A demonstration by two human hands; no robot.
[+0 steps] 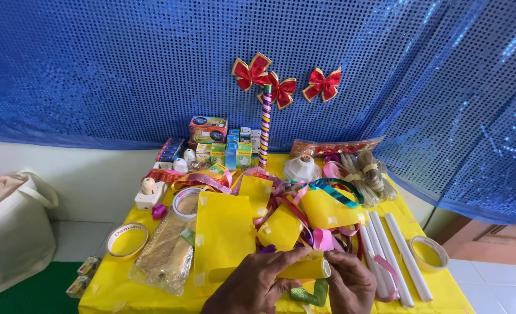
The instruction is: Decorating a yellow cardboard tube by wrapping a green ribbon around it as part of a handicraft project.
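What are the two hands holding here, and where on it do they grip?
Both grip a yellow-wrapped tube: left hand around its middle, right hand at its open right end.

Home craft corner — ribbon-strewn table [438, 291]

head view | worn high, looks down and forward | near yellow table [444, 293] | faces blue sequin curtain [124, 64]
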